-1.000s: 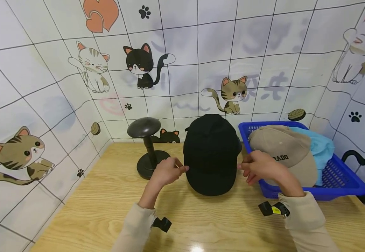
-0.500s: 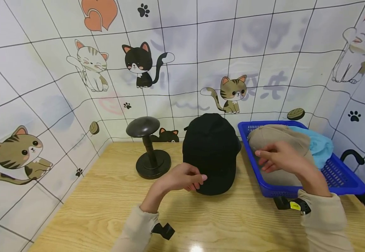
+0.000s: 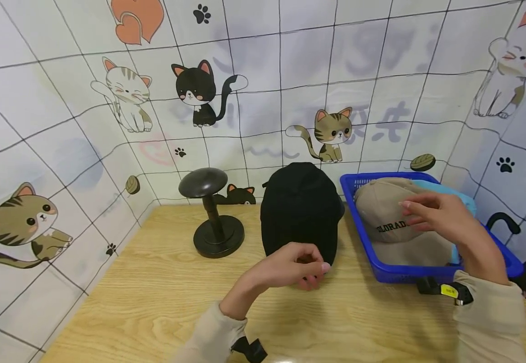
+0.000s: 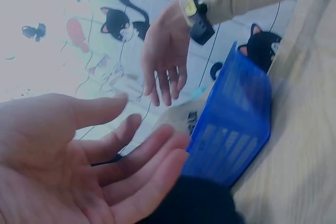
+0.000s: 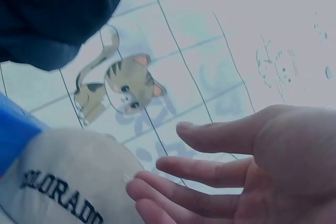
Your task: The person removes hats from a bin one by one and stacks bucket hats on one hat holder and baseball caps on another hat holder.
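A black cap (image 3: 296,212) stands in the middle of the table against its back, brim toward the front. In front of its brim hovers my left hand (image 3: 285,267), fingers loosely bent and holding nothing; the left wrist view shows its palm and relaxed fingers (image 4: 131,161). Above the blue basket (image 3: 408,270) is my right hand (image 3: 449,217), loosely curled with nothing in it. Beneath it in the basket lies a beige cap (image 3: 387,206) with dark lettering, partly hidden by that hand. A light blue cloth item (image 3: 464,195) sits behind the beige cap.
A black stand (image 3: 217,237) with a domed top is at the back left of the wooden table (image 3: 163,302). A cat-patterned sheet (image 3: 263,91) covers the walls behind. A black hooked piece (image 3: 504,219) shows at the basket's right side.
Both hands have moved away from the black cap's sides. The left went right and toward the front; the right rose and went right over the basket. The cap stays standing.
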`<state>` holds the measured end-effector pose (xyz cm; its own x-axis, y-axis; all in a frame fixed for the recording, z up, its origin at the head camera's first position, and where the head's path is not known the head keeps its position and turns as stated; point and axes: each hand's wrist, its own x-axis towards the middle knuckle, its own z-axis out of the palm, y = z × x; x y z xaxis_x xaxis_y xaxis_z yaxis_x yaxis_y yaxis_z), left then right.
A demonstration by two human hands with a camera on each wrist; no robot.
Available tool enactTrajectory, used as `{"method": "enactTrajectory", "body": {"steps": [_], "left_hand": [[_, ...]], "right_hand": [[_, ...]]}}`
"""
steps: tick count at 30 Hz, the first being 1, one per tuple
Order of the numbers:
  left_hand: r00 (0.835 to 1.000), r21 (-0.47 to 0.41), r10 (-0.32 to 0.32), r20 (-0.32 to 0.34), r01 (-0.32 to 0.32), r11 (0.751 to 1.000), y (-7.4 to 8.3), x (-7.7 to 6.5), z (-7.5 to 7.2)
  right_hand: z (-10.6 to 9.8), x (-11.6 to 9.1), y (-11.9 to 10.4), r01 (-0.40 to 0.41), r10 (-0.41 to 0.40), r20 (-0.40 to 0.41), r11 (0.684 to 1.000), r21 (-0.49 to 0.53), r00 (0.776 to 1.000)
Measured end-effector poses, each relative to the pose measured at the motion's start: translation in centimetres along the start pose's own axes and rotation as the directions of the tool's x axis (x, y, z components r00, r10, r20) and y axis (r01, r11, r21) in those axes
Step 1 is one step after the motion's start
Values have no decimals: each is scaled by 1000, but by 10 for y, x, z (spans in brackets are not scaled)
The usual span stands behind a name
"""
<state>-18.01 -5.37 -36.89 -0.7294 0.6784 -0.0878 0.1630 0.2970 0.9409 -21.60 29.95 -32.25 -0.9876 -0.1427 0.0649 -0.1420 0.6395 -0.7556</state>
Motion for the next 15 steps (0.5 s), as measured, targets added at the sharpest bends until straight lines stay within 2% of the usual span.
{"method": "enactTrajectory", "body": {"steps": [4,8,12,15], "left_hand": [[998,-109,10,-63,-17,994,3,8,10],[993,-203,-2,-119,-23,979,5,18,21],[990,-262,11,-143,-48,964,7,31,32],[989,-286,29,-143,-69,956,10,42,39]], "right_hand": [[-8,-3,8,-40,38,-43,998,-49,998],[-15,-5,15,-74,66,-56,987,-144,996],[-21,-5,21,-122,109,-72,970,-209,991],[-25,-4,27,-163,147,-79,946,-280,986]]}}
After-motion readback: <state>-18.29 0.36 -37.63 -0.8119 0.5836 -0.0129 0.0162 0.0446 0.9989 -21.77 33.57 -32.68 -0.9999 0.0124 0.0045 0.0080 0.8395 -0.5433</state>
